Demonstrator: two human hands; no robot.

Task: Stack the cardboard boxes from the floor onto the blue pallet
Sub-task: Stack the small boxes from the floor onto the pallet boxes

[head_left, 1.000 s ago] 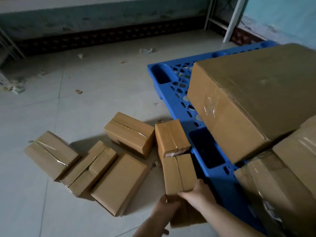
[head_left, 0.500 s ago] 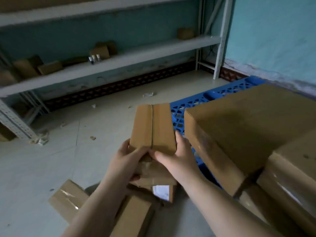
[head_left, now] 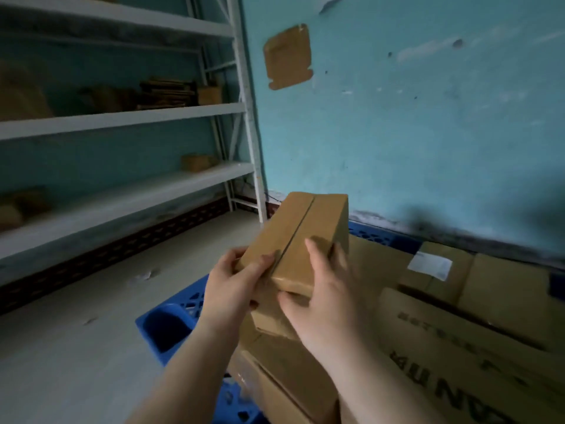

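Note:
I hold a small brown cardboard box (head_left: 301,231) in the air with both hands, its taped seam facing up. My left hand (head_left: 235,289) grips its near left corner and my right hand (head_left: 324,298) clasps its near right side. The box hangs above the large cardboard boxes (head_left: 458,341) stacked on the blue pallet (head_left: 166,327), whose near left corner shows below my left forearm. A second small box face (head_left: 269,316) shows just under the held one, between my hands. The boxes left on the floor are out of view.
White metal shelving (head_left: 122,117) with a few brown boxes lines the left wall. A turquoise wall (head_left: 428,117) with a cardboard patch rises behind the pallet. Pale floor (head_left: 76,362) with scraps lies to the left.
I lifted the small box from the floor up and to the right, over the boxes on the pallet. My view swung up from the floor to the wall.

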